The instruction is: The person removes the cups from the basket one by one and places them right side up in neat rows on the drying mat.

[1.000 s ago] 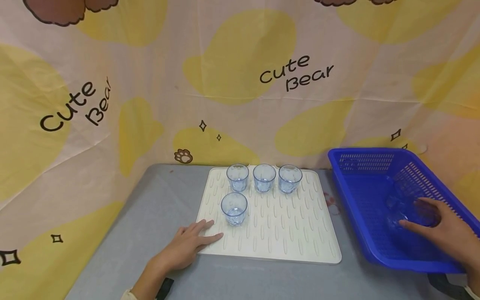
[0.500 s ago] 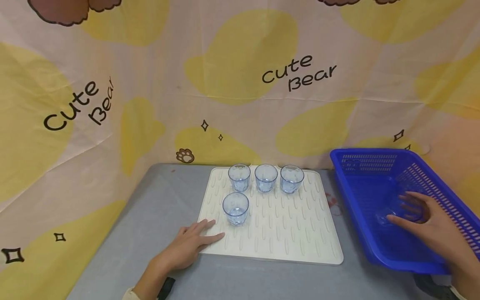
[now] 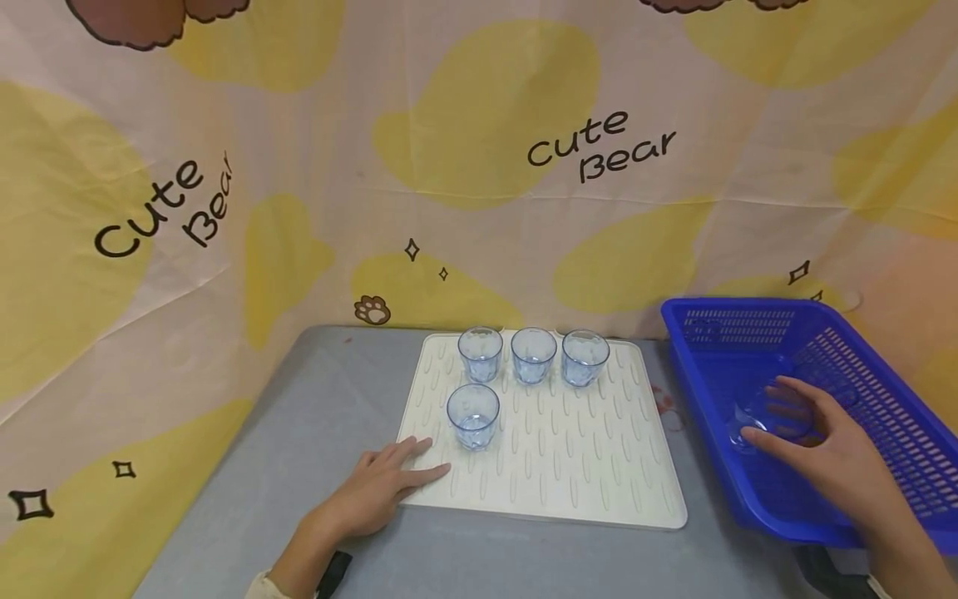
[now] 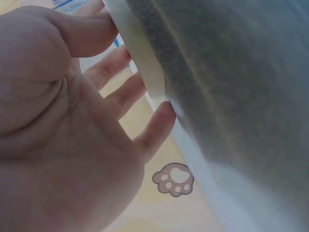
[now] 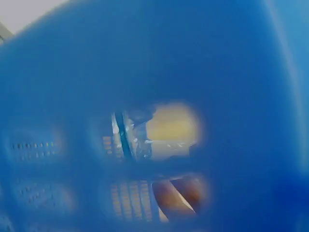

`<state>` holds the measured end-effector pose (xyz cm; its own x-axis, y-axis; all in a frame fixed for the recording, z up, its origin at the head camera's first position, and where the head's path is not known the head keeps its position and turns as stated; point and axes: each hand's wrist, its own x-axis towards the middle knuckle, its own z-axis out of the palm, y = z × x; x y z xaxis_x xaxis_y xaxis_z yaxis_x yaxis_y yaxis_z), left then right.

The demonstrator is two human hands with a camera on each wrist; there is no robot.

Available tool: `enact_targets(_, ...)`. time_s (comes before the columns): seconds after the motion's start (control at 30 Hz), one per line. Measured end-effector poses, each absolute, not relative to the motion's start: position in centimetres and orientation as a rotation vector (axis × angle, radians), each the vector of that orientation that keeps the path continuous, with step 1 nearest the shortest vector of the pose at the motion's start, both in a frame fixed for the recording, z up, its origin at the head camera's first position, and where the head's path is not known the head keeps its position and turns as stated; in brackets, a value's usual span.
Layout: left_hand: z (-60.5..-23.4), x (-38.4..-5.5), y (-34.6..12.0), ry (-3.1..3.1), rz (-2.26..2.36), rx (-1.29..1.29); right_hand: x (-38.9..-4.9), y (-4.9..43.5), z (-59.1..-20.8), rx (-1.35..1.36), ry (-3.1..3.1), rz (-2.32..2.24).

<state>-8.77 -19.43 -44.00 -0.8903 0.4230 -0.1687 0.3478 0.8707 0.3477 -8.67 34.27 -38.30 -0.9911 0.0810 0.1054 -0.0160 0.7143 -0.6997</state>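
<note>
My right hand (image 3: 831,449) reaches into the blue plastic basket (image 3: 711,474) and grips a clear drinking glass (image 3: 782,412), thumb on the near side and fingers on the far side. The glass lies tipped over, above the basket floor in the head view. In the right wrist view the basket wall (image 5: 145,58) hides most of it; fingers (image 5: 169,198) show through a slot. My left hand (image 3: 374,491) rests with spread fingers on the near left corner of the white ridged mat (image 3: 584,466). In the left wrist view its fingers (image 4: 157,130) lie along the mat's edge.
Three bluish glasses stand upright along the mat's back edge, among them the middle glass (image 3: 534,356). A fourth glass (image 3: 473,416) stands in front of the left one. The grey table (image 3: 314,399) meets a patterned cloth (image 3: 464,125) behind.
My right hand has moved left inside the basket, carrying the glass toward the basket's left wall. My left hand and the glasses on the mat have stayed in place.
</note>
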Motion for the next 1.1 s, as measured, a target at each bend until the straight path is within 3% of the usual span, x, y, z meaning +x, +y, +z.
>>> enact_targets(0.4,-44.0,-9.0,-19.5,2.825,0.426,0.668,-7.7,32.2,-36.7,-0.129,-2.706,1.054)
enact_targets(1.1,-44.2,-8.8,-19.7,2.814,0.408,0.66,-10.6,21.9,-35.9,0.209,-2.806,1.28)
